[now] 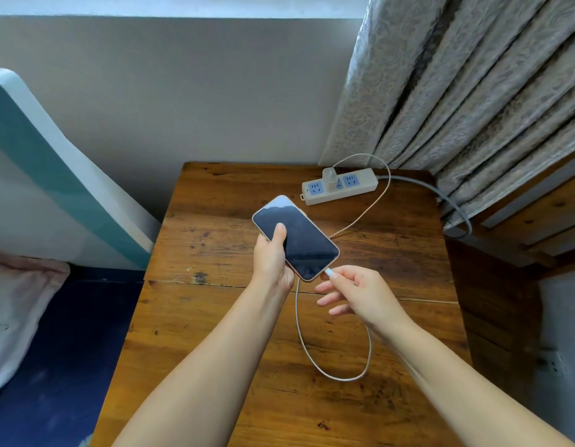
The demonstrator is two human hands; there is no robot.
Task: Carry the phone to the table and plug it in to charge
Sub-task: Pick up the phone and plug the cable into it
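Note:
A dark-screened phone [299, 237] with a gold rim is held above the wooden table [215, 317]. My left hand [271, 259] grips its left side, thumb on the glass. My right hand [357, 295] pinches the white plug of the charging cable [331, 377] right at the phone's bottom edge; I cannot tell if the plug is fully seated. The cable loops over the table and runs back to a white charger [330, 179] standing in a white power strip [339, 186] at the table's far right.
A patterned grey curtain [473, 91] hangs at the right behind the strip, whose grey cord [454, 201] drops off the table's right edge. A bed with a white-and-teal headboard [53, 175], pink pillow [18, 304] and blue sheet lies left.

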